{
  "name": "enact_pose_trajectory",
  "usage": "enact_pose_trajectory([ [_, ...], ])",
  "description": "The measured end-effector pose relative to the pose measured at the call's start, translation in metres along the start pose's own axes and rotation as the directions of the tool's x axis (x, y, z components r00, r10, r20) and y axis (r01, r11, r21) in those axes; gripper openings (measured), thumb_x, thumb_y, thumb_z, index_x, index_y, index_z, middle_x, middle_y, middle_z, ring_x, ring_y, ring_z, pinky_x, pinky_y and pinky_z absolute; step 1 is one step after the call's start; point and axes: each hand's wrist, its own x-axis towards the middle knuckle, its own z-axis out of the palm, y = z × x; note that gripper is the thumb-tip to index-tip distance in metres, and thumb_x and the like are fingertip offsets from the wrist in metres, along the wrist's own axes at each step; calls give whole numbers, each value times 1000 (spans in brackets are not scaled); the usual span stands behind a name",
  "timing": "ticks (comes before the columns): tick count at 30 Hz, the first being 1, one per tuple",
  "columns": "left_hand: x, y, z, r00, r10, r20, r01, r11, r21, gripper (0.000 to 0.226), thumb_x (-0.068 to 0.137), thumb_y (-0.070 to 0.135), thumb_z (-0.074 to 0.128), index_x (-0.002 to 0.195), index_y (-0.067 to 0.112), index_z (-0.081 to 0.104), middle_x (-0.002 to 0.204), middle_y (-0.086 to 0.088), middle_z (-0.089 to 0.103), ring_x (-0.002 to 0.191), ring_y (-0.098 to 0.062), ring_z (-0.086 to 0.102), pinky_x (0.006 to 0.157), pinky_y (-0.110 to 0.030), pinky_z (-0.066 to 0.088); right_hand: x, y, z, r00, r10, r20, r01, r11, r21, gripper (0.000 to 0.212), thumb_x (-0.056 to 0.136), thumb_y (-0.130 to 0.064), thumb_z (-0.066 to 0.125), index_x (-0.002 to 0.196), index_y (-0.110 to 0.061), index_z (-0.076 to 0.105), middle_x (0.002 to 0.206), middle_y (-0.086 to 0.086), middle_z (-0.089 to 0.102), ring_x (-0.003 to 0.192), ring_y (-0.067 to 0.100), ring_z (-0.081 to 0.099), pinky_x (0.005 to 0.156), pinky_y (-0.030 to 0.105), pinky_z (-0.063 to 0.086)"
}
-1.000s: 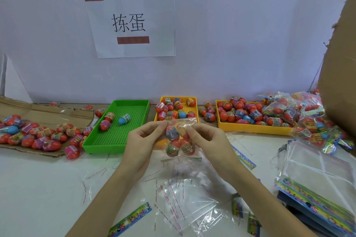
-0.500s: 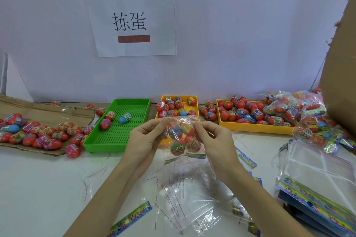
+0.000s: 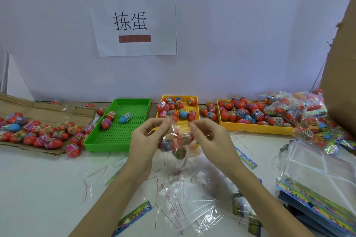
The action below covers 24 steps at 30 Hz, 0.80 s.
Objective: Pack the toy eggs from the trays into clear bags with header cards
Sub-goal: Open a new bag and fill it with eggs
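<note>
At the near edge of the white table [image 3: 38, 188], loose clear bags [image 3: 185, 198] and a colourful header card [image 3: 133, 217] lie scattered between the person's forearms, with a stack of carded bags [image 3: 317, 184] to the right of them. Just beyond, above the table, both hands lift a clear bag of toy eggs [image 3: 176, 141]: the left hand [image 3: 147, 140] pinches its top left corner between thumb and fingertips, and the right hand [image 3: 209, 138] pinches the top right corner the same way, so the eggs hang in the bag between them. Behind the held bag sits a small yellow tray [image 3: 192, 123] holding a cluster of red and blue eggs. Left of that tray stands a green tray [image 3: 119, 134] with three eggs, and farther left more eggs lie on flattened cardboard [image 3: 48, 110]. Right of the small yellow tray, a larger yellow tray [image 3: 256, 128] is full of eggs, beside a heap of filled bags [image 3: 308, 113]. On the wall beyond, a paper sign [image 3: 134, 21] reads "拣蛋".
</note>
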Motion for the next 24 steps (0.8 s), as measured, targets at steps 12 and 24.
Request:
enact_pose_trajectory([
  [12, 4, 7, 3, 975, -214, 55, 219, 899, -380, 15, 77, 18, 81, 91, 15, 81, 94, -7, 79, 78, -14, 77, 59, -28, 61, 5, -5, -10, 993, 97, -69, -81, 974, 214, 6, 94, -22, 73, 95, -18, 77, 84, -2, 75, 78, 7, 67, 70, 18, 54],
  [24, 8, -3, -5, 992, 6, -129, -33, 976, -214, 26, 92, 35, 69, 105, 15, 78, 100, -2, 80, 90, -11, 76, 70, -19, 59, 1, 1, -3, 971, 205, 122, -233, 922, 310, 21, 90, -31, 77, 89, -10, 79, 72, 7, 72, 65, 15, 65, 58, 22, 51],
])
